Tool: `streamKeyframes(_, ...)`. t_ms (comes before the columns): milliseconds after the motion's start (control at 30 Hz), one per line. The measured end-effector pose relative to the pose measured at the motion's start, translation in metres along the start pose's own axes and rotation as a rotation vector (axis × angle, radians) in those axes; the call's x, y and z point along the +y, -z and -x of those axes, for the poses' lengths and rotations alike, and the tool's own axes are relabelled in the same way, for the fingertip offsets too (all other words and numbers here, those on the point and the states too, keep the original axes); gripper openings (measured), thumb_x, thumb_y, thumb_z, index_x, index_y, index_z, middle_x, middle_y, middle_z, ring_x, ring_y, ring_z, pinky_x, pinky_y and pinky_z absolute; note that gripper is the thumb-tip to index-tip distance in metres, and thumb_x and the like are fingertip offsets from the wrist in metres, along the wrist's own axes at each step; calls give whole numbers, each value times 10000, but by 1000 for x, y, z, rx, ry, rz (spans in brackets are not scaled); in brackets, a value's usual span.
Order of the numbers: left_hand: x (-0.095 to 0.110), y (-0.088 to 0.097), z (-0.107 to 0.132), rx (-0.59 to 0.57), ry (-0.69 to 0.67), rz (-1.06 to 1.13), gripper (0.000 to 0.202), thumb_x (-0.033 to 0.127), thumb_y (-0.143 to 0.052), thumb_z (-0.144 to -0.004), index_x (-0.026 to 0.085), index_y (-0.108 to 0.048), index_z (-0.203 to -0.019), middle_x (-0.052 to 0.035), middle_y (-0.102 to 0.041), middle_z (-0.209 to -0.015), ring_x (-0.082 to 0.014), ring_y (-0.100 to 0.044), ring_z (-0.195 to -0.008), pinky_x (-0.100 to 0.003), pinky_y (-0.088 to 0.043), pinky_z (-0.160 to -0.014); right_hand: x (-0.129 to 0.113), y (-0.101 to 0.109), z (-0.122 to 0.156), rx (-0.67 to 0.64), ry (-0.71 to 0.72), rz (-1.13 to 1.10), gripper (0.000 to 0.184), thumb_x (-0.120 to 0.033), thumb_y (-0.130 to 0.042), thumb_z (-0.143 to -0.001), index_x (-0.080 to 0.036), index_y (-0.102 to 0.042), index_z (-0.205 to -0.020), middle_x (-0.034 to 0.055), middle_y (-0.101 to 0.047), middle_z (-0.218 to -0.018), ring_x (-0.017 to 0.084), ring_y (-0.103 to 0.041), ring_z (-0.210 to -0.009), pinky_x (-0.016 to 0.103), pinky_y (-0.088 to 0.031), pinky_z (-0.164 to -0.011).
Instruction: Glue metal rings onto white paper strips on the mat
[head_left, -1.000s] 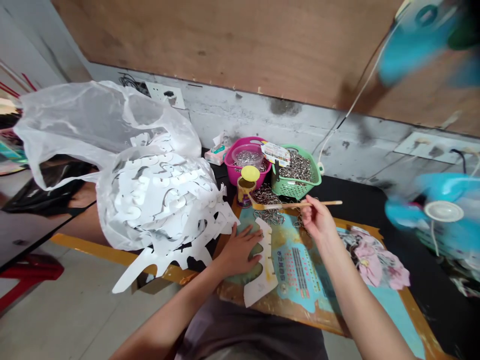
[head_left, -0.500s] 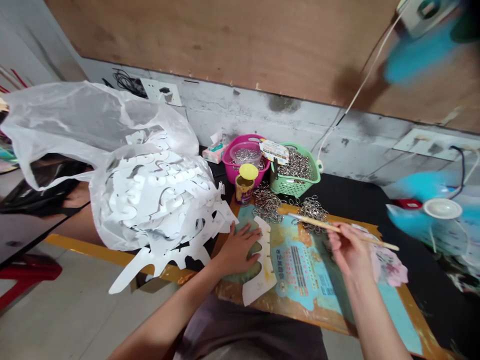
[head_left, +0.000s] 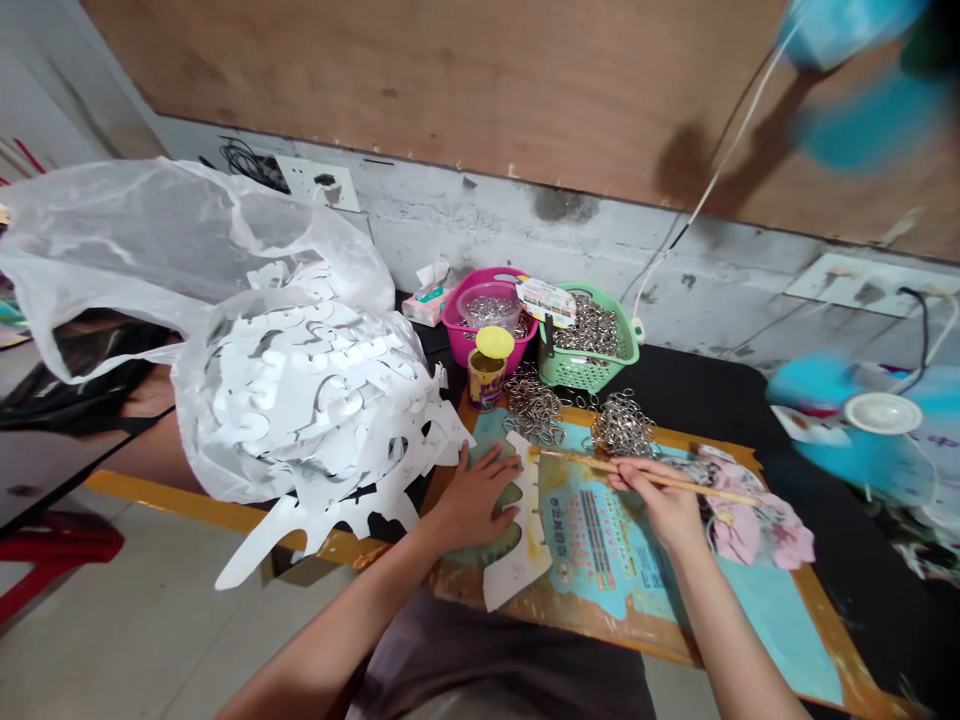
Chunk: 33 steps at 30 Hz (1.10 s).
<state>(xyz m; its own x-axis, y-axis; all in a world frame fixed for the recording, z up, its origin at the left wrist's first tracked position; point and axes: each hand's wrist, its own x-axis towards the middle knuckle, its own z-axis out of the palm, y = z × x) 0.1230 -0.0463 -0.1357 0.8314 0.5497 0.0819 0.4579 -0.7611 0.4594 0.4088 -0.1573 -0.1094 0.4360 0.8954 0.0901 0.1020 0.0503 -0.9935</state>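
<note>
My left hand (head_left: 478, 500) lies flat with fingers spread, its fingertips on the edge of a white cut-out piece (head_left: 531, 560) with scalloped notches and yellowish smears. A thin wooden brush (head_left: 675, 482) is pinched in my right hand (head_left: 660, 500). Its yellow-stained tip touches the upper part of the white piece. Beneath lies a stained blue printed sheet (head_left: 600, 590) on the board. Behind the white piece stands an opened can (head_left: 486, 382) with a yellow lid raised. Two heaps of small metal rings (head_left: 622, 425) lie beyond the brush.
At left a plastic bag (head_left: 195, 420) overflows with white cut-outs. Pink (head_left: 457, 345) and green baskets (head_left: 574, 372) of metal rings stand by the wall, near a tissue pack (head_left: 426, 305). A pink stained cloth (head_left: 772, 530) lies right; blue fan blades (head_left: 810, 385) blur beyond.
My right hand has moved left and the brush has come down, so its tip now meets the white piece. The left hand stays in place.
</note>
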Motion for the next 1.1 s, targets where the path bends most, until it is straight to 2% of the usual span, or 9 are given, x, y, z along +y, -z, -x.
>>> streamKeyframes(167,0,-1,0,-5,1,-20,510,367,-552,-899,223,-508,-1387,-104,-461,-1523,-373,-296,-1468,-711,19,-1178,-2,-1,-2,-37,4,-2,186,-386,-812,-757,-212,-804,-823,60,-772,-759,215,-735,-614,318,-656,-605)
streamKeyframes(367,1,1,0,-5,3,-17,503,365,-548,-901,234,-501,-1385,-93,-463,-1524,-366,-293,-1471,-726,13,-1168,-3,-5,-1,-61,21,68,223,-375,-803,-784,-219,-802,-943,71,-784,-869,215,-755,-739,334,-652,-750)
streamKeyframes(600,2,3,0,-11,15,-20,507,359,-563,-892,233,-515,-1381,-103,-467,-1519,-376,-300,-1465,-713,7,-1177,-3,3,0,-50,87,129,189,-384,-786,-793,-221,-799,-889,59,-777,-819,212,-741,-681,330,-652,-663)
streamKeyframes(733,1,1,0,-8,11,-22,499,372,-556,-898,236,-514,-1376,-96,-465,-1521,-371,-304,-1463,-707,7,-1181,-3,8,0,-51,38,48,165,-373,-792,-782,-222,-798,-848,54,-778,-795,213,-735,-638,331,-652,-621)
streamKeyframes(900,0,-1,0,1,4,-13,496,367,-551,-901,244,-503,-1379,-87,-458,-1527,-361,-294,-1469,-704,24,-1179,-2,6,-2,-42,18,4,170,-355,-803,-769,-217,-804,-869,59,-780,-806,212,-742,-658,324,-655,-654)
streamKeyframes(1000,0,-1,0,1,3,-9,501,363,-551,-900,238,-500,-1382,-91,-458,-1527,-364,-294,-1468,-712,28,-1173,1,4,-5,-47,-7,-47,158,-353,-814,-752,-208,-803,-812,65,-775,-773,204,-729,-605,294,-641,-583)
streamKeyframes(1100,1,0,0,-4,5,-5,506,366,-550,-902,231,-497,-1387,-97,-457,-1527,-367,-289,-1470,-711,23,-1174,4,4,-8,-19,-15,-84,172,-347,-816,-749,-206,-808,-847,71,-777,-777,213,-740,-646,305,-648,-627)
